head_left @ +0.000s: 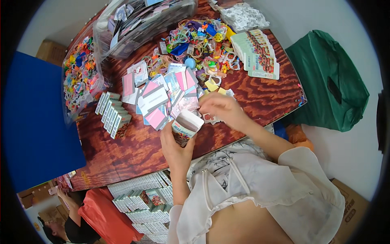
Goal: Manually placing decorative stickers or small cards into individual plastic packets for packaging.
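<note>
My left hand [175, 147] is wrapped round a small green-and-white paper box [187, 127], whose top end gapes open and tilts toward the pile on the table. Just right of the opening hovers my right hand [222, 107], its fingers bent and drawn together; whatever may be in them is hidden. Beyond both hands lies a loose heap of pink, white and blue cards [156, 99]. Small stickers or picture cards [209, 118] lie under the right hand. Farther back spreads a heap of colourful small trinkets and bands [199, 40].
Several filled boxes [113, 116] stand in rows at left, beside a clear bin of trinkets [83, 73]. A clear bin of cards [142, 30] stands behind. Flat cartons [260, 57] fan out at right. Stacked boxes [148, 203] sit below the table's near edge; a person [67, 221] is at lower left.
</note>
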A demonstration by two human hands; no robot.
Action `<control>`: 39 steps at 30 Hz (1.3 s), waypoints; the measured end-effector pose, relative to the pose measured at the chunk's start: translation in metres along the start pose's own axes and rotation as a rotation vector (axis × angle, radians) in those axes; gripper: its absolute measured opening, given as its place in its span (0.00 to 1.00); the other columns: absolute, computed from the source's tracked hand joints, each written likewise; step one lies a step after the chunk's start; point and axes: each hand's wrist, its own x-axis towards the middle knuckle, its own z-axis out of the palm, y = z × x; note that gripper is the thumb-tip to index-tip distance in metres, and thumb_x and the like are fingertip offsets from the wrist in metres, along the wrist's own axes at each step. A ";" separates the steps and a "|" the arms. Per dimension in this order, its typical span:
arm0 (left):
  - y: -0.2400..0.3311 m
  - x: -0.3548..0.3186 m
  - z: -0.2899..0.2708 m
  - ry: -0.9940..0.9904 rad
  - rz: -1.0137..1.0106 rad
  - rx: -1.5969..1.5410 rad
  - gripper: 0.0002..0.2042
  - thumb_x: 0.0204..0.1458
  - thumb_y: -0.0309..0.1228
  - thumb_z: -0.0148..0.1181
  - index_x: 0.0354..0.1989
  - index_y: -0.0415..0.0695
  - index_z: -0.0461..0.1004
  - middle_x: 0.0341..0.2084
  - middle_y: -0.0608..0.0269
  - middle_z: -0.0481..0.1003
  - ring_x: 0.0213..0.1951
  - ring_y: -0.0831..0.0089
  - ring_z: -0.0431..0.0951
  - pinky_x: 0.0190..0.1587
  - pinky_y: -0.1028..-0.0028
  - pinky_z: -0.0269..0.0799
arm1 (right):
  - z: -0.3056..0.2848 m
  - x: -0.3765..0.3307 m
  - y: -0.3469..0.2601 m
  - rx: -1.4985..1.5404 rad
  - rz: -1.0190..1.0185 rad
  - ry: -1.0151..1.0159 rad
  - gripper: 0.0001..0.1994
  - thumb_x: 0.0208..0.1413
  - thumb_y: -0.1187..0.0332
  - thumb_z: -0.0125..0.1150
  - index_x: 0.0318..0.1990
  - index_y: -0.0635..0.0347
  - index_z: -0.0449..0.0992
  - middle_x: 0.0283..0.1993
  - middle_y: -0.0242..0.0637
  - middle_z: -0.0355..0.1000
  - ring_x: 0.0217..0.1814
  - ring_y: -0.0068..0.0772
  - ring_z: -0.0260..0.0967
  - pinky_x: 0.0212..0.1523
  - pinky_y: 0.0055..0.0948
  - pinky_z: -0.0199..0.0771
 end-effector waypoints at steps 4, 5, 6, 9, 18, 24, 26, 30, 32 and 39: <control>0.000 0.000 -0.002 -0.005 -0.099 -0.144 0.36 0.39 0.27 0.76 0.59 0.39 0.64 0.49 0.55 0.69 0.45 0.62 0.74 0.43 0.68 0.74 | -0.040 0.014 0.014 -0.182 0.121 0.203 0.06 0.58 0.72 0.61 0.35 0.66 0.79 0.34 0.30 0.75 0.35 0.19 0.69 0.37 0.23 0.68; 0.001 -0.001 -0.002 -0.002 -0.131 -0.197 0.36 0.40 0.27 0.76 0.60 0.39 0.64 0.49 0.57 0.69 0.44 0.67 0.74 0.40 0.71 0.75 | -0.045 0.017 0.017 -0.328 0.199 0.247 0.06 0.58 0.72 0.62 0.34 0.67 0.78 0.32 0.30 0.74 0.33 0.19 0.68 0.34 0.23 0.67; 0.002 -0.001 -0.002 -0.002 -0.130 -0.197 0.36 0.40 0.27 0.76 0.60 0.39 0.64 0.49 0.57 0.69 0.44 0.67 0.74 0.40 0.71 0.75 | -0.049 0.017 0.020 -0.398 0.170 0.260 0.05 0.56 0.73 0.63 0.33 0.67 0.77 0.31 0.32 0.73 0.30 0.21 0.67 0.31 0.26 0.65; 0.002 -0.001 -0.003 0.017 -0.105 -0.193 0.37 0.40 0.27 0.76 0.60 0.39 0.64 0.49 0.58 0.69 0.43 0.71 0.74 0.37 0.74 0.76 | -0.047 0.019 0.026 -0.508 0.062 0.276 0.04 0.54 0.74 0.63 0.32 0.67 0.77 0.31 0.37 0.72 0.27 0.26 0.66 0.31 0.28 0.65; -0.012 -0.005 0.000 -0.049 0.002 -0.330 0.38 0.42 0.13 0.60 0.66 0.43 0.59 0.65 0.57 0.59 0.61 0.64 0.67 0.59 0.65 0.71 | -0.041 0.025 0.032 -0.557 0.050 0.259 0.04 0.53 0.75 0.62 0.31 0.68 0.76 0.39 0.50 0.75 0.66 0.45 0.68 0.42 0.35 0.70; -0.010 -0.004 0.001 -0.088 -0.085 -0.473 0.41 0.39 0.08 0.57 0.68 0.43 0.56 0.70 0.51 0.53 0.67 0.57 0.62 0.64 0.63 0.66 | -0.045 0.025 0.031 -0.648 0.063 0.168 0.04 0.53 0.76 0.62 0.30 0.67 0.75 0.37 0.50 0.75 0.64 0.45 0.69 0.43 0.35 0.71; -0.008 -0.005 -0.001 -0.107 -0.083 -0.538 0.41 0.40 0.06 0.54 0.68 0.43 0.54 0.71 0.53 0.51 0.67 0.58 0.61 0.63 0.64 0.69 | -0.046 0.024 0.031 -0.637 0.018 0.157 0.04 0.52 0.76 0.62 0.30 0.68 0.74 0.36 0.49 0.74 0.64 0.45 0.70 0.44 0.35 0.71; -0.005 -0.006 -0.001 -0.110 -0.102 -0.619 0.38 0.45 0.12 0.60 0.68 0.44 0.58 0.68 0.59 0.58 0.62 0.67 0.67 0.60 0.68 0.69 | -0.047 0.024 0.030 -0.583 0.025 0.171 0.04 0.52 0.71 0.62 0.30 0.62 0.78 0.38 0.48 0.75 0.60 0.47 0.71 0.45 0.41 0.72; -0.004 -0.006 0.000 -0.122 -0.128 -0.593 0.37 0.45 0.13 0.61 0.68 0.44 0.58 0.68 0.59 0.59 0.62 0.67 0.67 0.59 0.68 0.70 | -0.045 0.024 0.028 -0.600 -0.026 0.155 0.03 0.51 0.77 0.63 0.30 0.67 0.75 0.31 0.46 0.72 0.43 0.41 0.76 0.43 0.34 0.71; 0.001 -0.004 0.001 -0.152 -0.134 -0.560 0.37 0.46 0.14 0.63 0.68 0.44 0.58 0.66 0.61 0.61 0.60 0.68 0.69 0.58 0.66 0.72 | -0.023 0.017 0.028 -0.681 -0.088 0.124 0.08 0.51 0.71 0.66 0.36 0.61 0.75 0.32 0.40 0.69 0.33 0.41 0.72 0.35 0.36 0.70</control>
